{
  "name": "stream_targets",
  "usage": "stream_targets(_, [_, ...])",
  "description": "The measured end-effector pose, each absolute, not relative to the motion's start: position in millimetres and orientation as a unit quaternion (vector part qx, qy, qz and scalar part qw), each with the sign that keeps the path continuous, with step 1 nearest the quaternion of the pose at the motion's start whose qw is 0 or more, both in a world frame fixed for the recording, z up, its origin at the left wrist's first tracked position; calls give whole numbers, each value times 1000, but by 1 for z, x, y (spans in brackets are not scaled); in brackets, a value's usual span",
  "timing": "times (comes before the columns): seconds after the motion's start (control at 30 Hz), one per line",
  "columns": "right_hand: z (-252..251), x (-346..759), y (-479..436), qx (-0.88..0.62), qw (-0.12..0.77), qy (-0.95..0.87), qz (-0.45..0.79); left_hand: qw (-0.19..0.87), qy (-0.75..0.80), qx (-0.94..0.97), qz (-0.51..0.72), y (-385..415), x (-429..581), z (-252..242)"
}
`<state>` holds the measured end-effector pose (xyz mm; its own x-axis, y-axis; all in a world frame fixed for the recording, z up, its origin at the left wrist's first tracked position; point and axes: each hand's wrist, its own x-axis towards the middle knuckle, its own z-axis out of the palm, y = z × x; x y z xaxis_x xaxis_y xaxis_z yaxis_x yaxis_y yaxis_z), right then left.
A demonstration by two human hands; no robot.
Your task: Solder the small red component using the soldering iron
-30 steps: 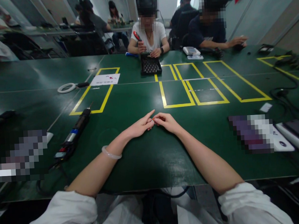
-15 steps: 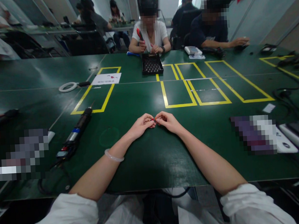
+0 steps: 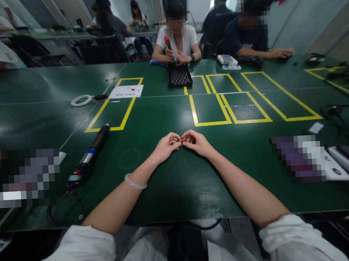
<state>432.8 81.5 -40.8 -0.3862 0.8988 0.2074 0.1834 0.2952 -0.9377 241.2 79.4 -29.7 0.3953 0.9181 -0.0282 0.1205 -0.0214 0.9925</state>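
My left hand (image 3: 164,146) and my right hand (image 3: 196,142) meet fingertip to fingertip over the green table (image 3: 171,185), both curled in a pinch. Between the fingertips sits a tiny red-orange part (image 3: 182,139), too small to name, held by both hands. My forearms rest on the table, with a pale bangle (image 3: 134,182) on the left wrist. An electric screwdriver (image 3: 92,150) lies to the left of my left hand, its cable trailing toward the near edge.
Yellow taped rectangles (image 3: 210,109) mark the table ahead. A black parts tray (image 3: 179,75) stands in front of a person across the table; another person sits to the right. A white tape roll (image 3: 81,100) and a paper sheet (image 3: 126,91) lie far left. Cables (image 3: 334,110) and flat devices (image 3: 344,158) lie right.
My left index finger, stretched out a second ago, has curled in, so both hands now pinch the small part. The view has shifted slightly.
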Motion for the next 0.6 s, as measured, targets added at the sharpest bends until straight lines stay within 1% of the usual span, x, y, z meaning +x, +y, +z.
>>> stream_targets(0.27, [-41,433,80,-396,390,-719,418,552,419,634,343,79,241,-28])
stream_targets(0.33, [-43,434,82,-400,390,-714,422,532,429,650,333,79,240,-28])
stream_targets(0.6, [-51,439,91,-400,446,-638,483,290,525,745,292,75,238,-21])
